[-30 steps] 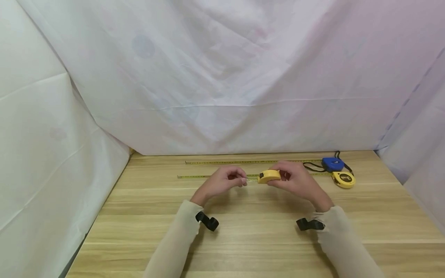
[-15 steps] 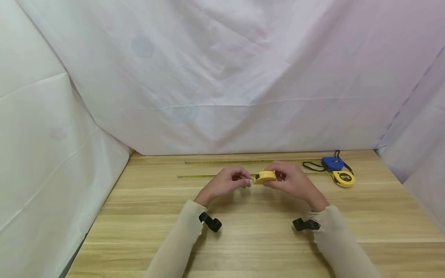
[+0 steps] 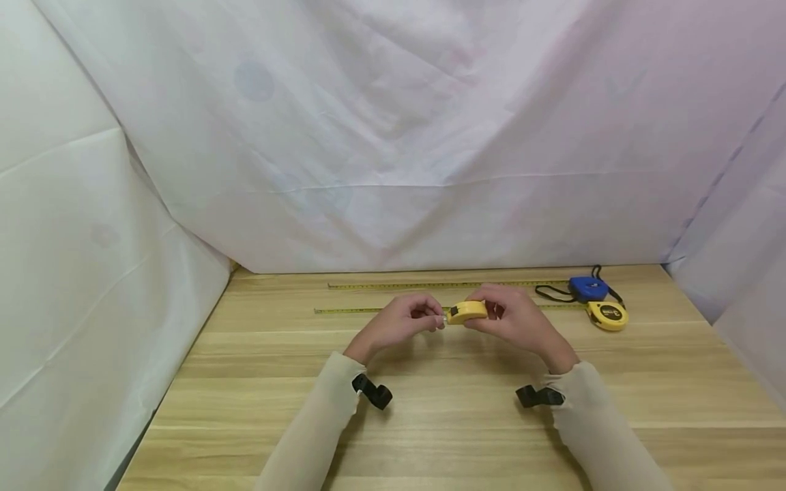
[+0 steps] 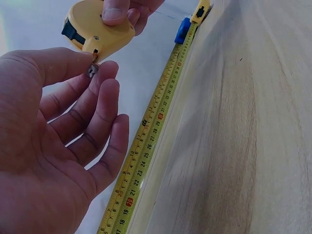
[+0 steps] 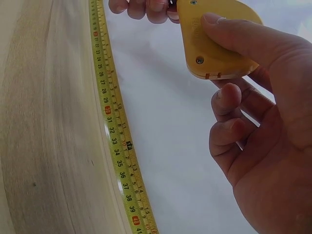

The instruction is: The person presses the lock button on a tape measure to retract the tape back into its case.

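Observation:
My right hand [image 3: 518, 320] grips a yellow tape measure [image 3: 468, 312] held up over the table. In the right wrist view the thumb lies flat on the case [image 5: 214, 41], with fingers behind it. My left hand [image 3: 399, 324] pinches the metal end hook [image 4: 92, 70] between thumb and forefinger, right at the mouth of the case. In the left wrist view its other fingers are loosely bent, and a black lock button [image 4: 73, 33] shows on the case's edge. Hardly any blade shows between hook and case.
Behind the hands, a blue tape measure [image 3: 587, 289] with a black strap and another yellow tape measure [image 3: 608, 316] lie at the right. Their extended blades [image 3: 405, 286] run leftward, roughly parallel, across the wooden table [image 3: 430, 436]. White cloth [image 3: 381, 136] hangs at the back.
Both hands have drawn together, and the short stretch of blade between the left fingers and the held tape measure has gone into the case. Over the last half second little has moved.

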